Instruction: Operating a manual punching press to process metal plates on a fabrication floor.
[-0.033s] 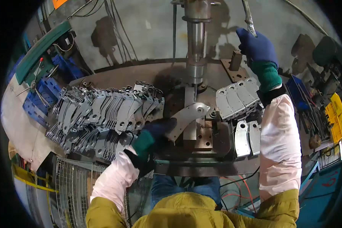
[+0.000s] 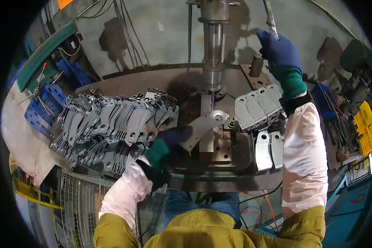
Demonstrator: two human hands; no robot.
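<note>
My left hand (image 2: 172,138), in a dark blue glove, is closed on the lower left end of a curved grey metal plate (image 2: 199,128). The plate's other end, with a round hole, rests over the steel fixture block (image 2: 206,142) below the press ram (image 2: 213,78). The ram's tip stands behind that end, apart from the hole as seen here. Raised at the upper right, my right hand (image 2: 280,50), also gloved, is wrapped round a metal lever (image 2: 270,18). The fingertips of my left hand are partly lost in shadow.
Many similar plates (image 2: 107,120) are heaped at the left. Neater stacks of plates (image 2: 258,105) stand on the right, with two more (image 2: 263,151) nearer me. A block with an upright post (image 2: 256,68) sits behind. Yellow bins (image 2: 366,128) are at far right, a wire basket (image 2: 76,198) at lower left.
The holed end of the plate has shifted very slightly away from me, and my left hand has moved a little with it. My right hand stays on the lever.
</note>
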